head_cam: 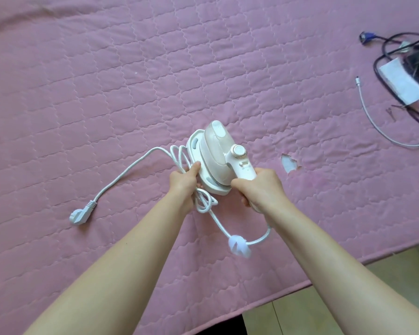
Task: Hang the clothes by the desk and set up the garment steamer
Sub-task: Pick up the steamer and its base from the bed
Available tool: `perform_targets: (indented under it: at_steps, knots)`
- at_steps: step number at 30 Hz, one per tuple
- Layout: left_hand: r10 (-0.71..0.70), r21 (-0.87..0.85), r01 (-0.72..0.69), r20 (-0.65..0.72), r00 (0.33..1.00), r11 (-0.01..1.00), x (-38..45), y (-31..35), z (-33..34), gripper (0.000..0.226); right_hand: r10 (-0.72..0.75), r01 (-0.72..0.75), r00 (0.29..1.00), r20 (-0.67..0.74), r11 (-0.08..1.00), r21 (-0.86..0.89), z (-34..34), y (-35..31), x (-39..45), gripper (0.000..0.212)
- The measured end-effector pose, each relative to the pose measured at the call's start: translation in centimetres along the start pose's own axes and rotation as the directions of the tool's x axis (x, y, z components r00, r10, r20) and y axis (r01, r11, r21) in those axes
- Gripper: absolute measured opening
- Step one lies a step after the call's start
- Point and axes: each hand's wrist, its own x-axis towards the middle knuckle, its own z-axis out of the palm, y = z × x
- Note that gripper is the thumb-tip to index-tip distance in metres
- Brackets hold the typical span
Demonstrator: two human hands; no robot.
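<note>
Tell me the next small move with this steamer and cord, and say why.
Probably let the left hand release the coils of the cord so it pays out. The right hand already grips the steamer by its handle, the plug lies loose on the pink quilt, and loops remain bunched beside the base.
</note>
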Motion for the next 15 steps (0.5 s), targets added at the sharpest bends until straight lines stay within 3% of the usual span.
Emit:
perform_targets:
  at_steps: [11, 15]
  knots:
    - [0.06, -0.182, -0.058, 0.006, 0.998, 0.982, -9.6, 4.4, -7.1, 0.023, -0.177, 0.176, 0.984, -0.011, 0.981, -0.084, -0.7, -6.6, -11.3, 0.01]
    - [0.093, -0.258, -0.107, -0.065, 0.994, 0.96, -14.1, 6.2, -10.4, 0.019, -0.238, 0.236, 0.971, -0.028, 0.969, -0.068, -1.3, -9.3, -16.8, 0.013]
